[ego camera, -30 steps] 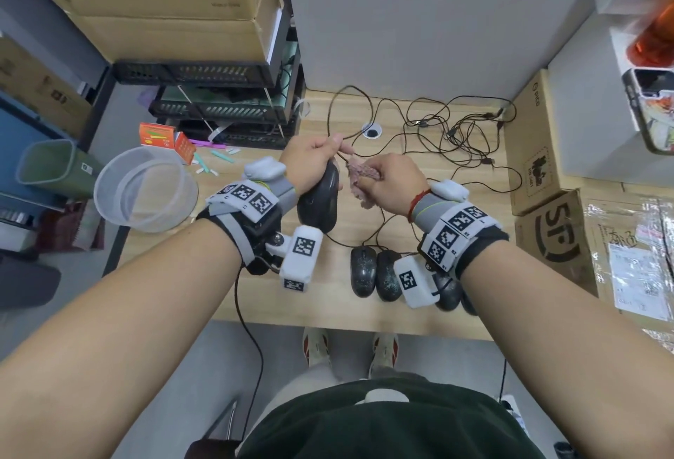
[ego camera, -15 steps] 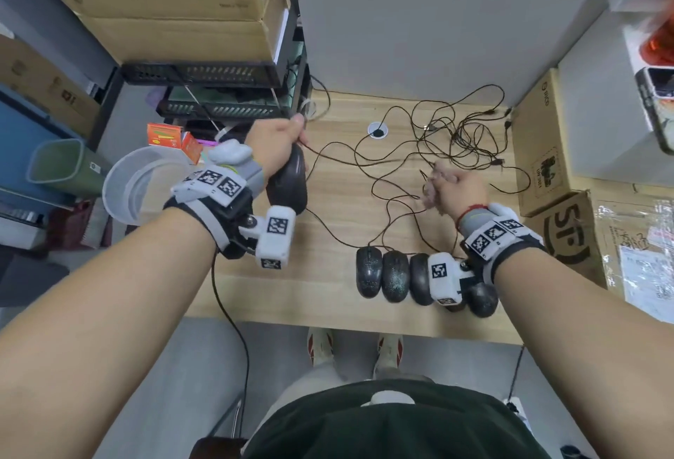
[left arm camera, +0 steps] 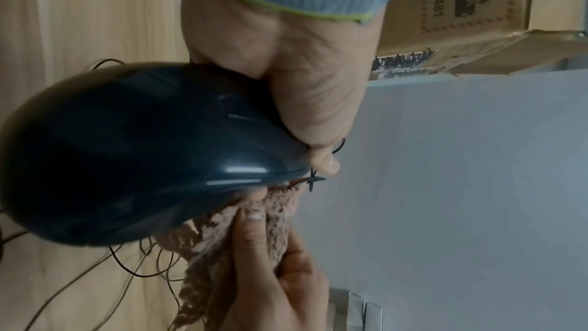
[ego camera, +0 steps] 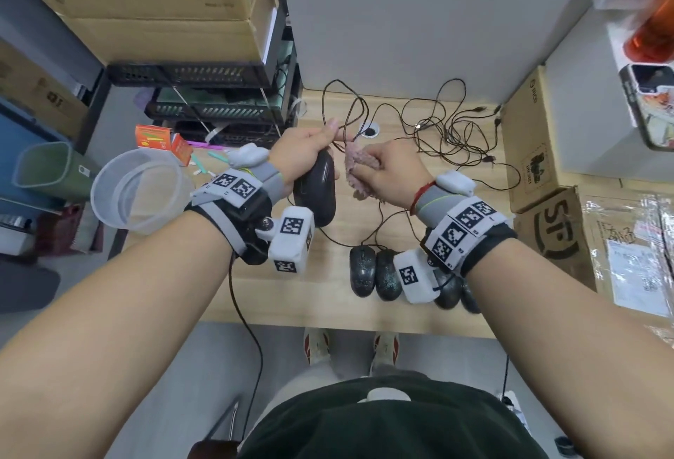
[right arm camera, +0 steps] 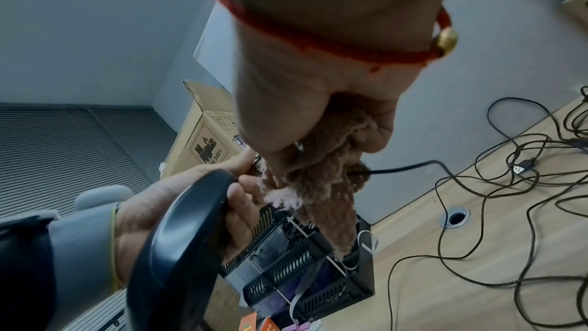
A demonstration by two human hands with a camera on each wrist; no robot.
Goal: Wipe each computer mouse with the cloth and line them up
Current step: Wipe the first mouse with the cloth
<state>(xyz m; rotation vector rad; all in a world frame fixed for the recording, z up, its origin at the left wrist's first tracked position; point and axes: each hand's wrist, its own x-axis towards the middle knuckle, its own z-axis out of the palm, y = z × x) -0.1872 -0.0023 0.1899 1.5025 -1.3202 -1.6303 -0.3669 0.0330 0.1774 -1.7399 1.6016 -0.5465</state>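
My left hand grips a glossy black wired mouse and holds it above the wooden table. Right beside it, my right hand grips a pinkish-brown cloth, which touches the mouse's front end where the cable leaves. In the left wrist view, the left hand holds the mouse and the cloth is bunched under its nose. In the right wrist view, the cloth is wrapped round the cable. Several black mice lie side by side near the front edge, partly hidden by my right wrist.
Tangled thin cables spread over the back of the table, near a cable hole. Cardboard boxes crowd the right side. To the left stand black stacked trays and a clear plastic tub.
Half a second ago my hands were apart, the right one out along the cable. They have come back together, and the cloth is at the mouse's front again.
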